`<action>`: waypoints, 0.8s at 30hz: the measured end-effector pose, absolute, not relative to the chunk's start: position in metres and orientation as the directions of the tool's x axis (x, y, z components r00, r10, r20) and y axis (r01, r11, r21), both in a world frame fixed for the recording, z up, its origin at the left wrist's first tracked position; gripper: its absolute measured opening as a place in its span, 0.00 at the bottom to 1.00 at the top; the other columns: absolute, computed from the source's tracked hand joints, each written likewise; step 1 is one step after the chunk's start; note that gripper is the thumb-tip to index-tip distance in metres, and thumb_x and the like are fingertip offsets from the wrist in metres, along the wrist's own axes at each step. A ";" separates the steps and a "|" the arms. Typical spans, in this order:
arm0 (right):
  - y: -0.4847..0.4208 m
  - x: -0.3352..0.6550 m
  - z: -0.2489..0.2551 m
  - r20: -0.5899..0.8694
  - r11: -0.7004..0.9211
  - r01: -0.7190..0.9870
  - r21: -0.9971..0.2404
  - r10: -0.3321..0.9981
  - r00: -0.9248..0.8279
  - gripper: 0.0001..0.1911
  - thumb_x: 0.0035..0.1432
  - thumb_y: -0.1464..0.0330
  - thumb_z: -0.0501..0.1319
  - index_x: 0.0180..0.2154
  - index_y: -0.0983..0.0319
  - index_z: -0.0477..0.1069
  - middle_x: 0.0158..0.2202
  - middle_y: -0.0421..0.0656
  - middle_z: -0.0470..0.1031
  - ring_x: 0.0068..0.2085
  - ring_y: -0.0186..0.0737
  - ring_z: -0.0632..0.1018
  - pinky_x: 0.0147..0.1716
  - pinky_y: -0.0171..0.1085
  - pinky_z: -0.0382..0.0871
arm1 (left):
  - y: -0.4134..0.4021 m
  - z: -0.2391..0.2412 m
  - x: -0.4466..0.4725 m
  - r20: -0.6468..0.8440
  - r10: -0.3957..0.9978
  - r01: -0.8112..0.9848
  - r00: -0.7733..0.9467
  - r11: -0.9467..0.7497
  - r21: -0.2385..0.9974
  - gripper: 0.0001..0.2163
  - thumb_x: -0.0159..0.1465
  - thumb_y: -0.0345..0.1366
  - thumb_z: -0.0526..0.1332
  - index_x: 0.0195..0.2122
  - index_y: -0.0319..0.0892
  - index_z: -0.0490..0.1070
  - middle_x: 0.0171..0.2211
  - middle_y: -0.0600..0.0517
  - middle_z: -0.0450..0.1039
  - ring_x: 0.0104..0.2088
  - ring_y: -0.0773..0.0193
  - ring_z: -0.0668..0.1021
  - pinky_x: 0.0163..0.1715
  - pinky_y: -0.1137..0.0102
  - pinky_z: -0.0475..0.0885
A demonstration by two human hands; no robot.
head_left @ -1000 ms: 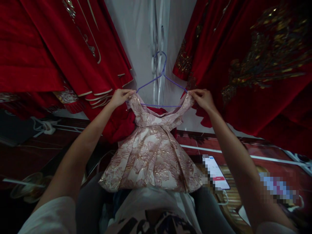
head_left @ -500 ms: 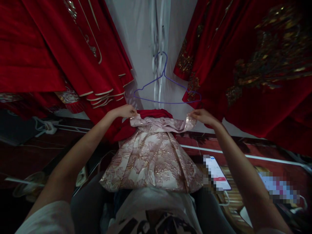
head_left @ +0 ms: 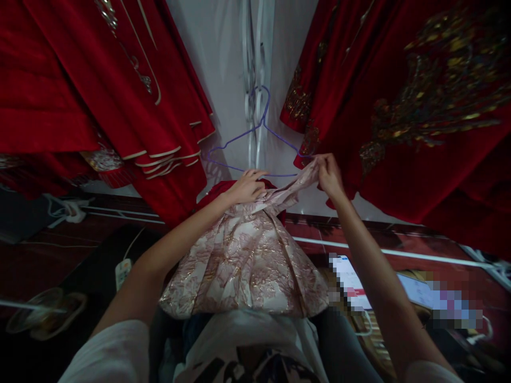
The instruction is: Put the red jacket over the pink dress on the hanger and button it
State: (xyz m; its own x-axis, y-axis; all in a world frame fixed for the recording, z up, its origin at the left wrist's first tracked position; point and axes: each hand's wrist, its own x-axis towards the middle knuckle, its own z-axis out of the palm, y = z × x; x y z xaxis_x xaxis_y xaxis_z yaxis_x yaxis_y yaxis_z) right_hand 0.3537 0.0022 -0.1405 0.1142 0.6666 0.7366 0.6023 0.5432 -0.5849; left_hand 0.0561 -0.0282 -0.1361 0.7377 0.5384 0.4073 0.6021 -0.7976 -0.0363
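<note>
Two hands on brocade dress (head_left: 247, 260), centre frame. Right hand (head_left: 329, 175) pinches shoulder strap, fingers closed; left hand (head_left: 248, 187) at neckline, fingers part-curled, grip unclear. Purple wire hanger (head_left: 263, 121) upper centre. Round container (head_left: 81, 315) lower left, contents too dim.

1 head-worn camera looks forward and down, close in.

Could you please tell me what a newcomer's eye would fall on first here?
Probably the shiny pale pink dress in the lower middle, one shoulder held by the right hand. Next would likely come the red garments at left, the gold embroidery at right, and the purple hanger between them, above the dress.
</note>
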 end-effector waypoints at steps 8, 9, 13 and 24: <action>0.010 0.379 -0.194 0.598 0.388 0.487 -0.783 0.685 0.416 0.15 0.61 0.53 0.47 0.34 0.58 0.61 0.32 0.46 0.70 0.34 0.44 0.73 0.40 0.46 0.68 | -0.066 -0.128 0.047 0.450 0.551 0.640 0.703 -0.766 -0.061 0.13 0.67 0.40 0.52 0.35 0.44 0.76 0.62 0.52 0.62 0.57 0.53 0.65 0.57 0.52 0.58; 0.010 0.378 -0.195 0.601 0.398 0.477 -0.784 0.678 0.422 0.15 0.61 0.54 0.47 0.34 0.58 0.61 0.33 0.46 0.70 0.34 0.43 0.73 0.40 0.46 0.68 | -0.066 -0.127 0.047 0.447 0.553 0.640 0.703 -0.766 -0.060 0.13 0.67 0.40 0.52 0.35 0.44 0.76 0.62 0.52 0.62 0.57 0.53 0.65 0.57 0.52 0.58; 0.009 0.376 -0.190 0.631 0.440 0.473 -0.764 0.664 0.401 0.14 0.62 0.55 0.48 0.35 0.58 0.62 0.32 0.45 0.68 0.34 0.43 0.71 0.40 0.47 0.67 | -0.066 -0.127 0.048 0.439 0.561 0.646 0.702 -0.761 -0.059 0.12 0.67 0.39 0.53 0.36 0.44 0.75 0.61 0.53 0.63 0.57 0.54 0.66 0.57 0.53 0.58; -0.001 0.374 -0.193 0.622 0.400 0.499 -0.768 0.649 0.437 0.15 0.62 0.54 0.46 0.35 0.58 0.61 0.33 0.45 0.70 0.35 0.42 0.72 0.41 0.45 0.68 | -0.067 -0.126 0.046 0.452 0.568 0.661 0.688 -0.747 -0.067 0.12 0.67 0.39 0.53 0.36 0.44 0.75 0.61 0.52 0.63 0.56 0.54 0.66 0.57 0.53 0.58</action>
State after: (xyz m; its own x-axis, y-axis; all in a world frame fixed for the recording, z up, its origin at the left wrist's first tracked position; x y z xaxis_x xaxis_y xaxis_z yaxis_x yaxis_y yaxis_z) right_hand 0.3743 -0.0009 -0.1931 0.4371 0.6493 0.6224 0.4994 0.4003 -0.7683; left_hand 0.0456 -0.0672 -0.1264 0.6878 0.5683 0.4517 0.6613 -0.7472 -0.0669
